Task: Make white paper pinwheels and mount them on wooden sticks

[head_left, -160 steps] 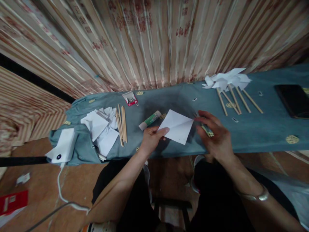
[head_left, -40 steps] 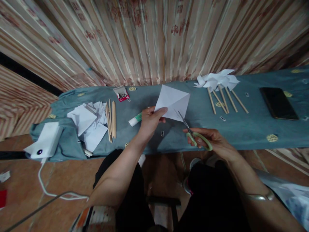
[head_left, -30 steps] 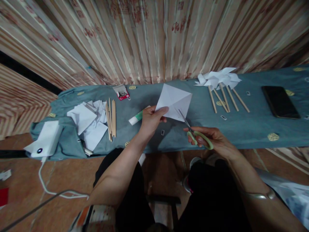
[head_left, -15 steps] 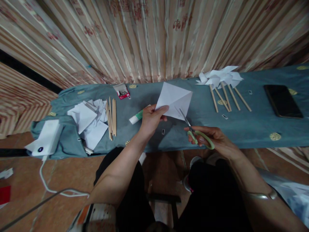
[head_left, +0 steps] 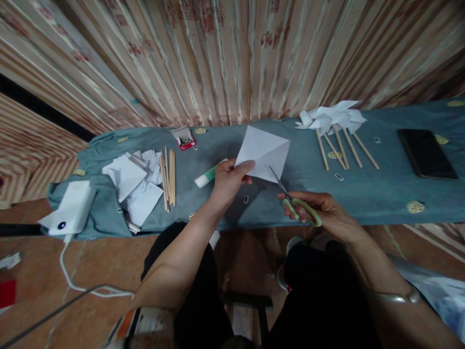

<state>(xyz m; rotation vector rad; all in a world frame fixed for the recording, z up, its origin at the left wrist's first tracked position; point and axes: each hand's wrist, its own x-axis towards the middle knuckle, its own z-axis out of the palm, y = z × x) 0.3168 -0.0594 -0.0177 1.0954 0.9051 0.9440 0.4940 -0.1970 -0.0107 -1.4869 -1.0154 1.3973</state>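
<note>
Pinched at its left corner, a creased square of white paper is held up by my left hand, thumb on top. My right hand grips a pair of scissors by their pale green handles. The blades lie over the lower edge of the paper and look nearly closed. Just behind my left hand, partly hidden by it, a green and white glue stick lies on the blue-green cloth.
To the left are wooden sticks, a pile of white paper, a small red box of metal pieces and a white device with a cable. On the right lie several paper pinwheels and a black phone.
The scissor blades have come together over the paper; half a second ago their tips stood apart. Both hands stay nearly in the same place.
</note>
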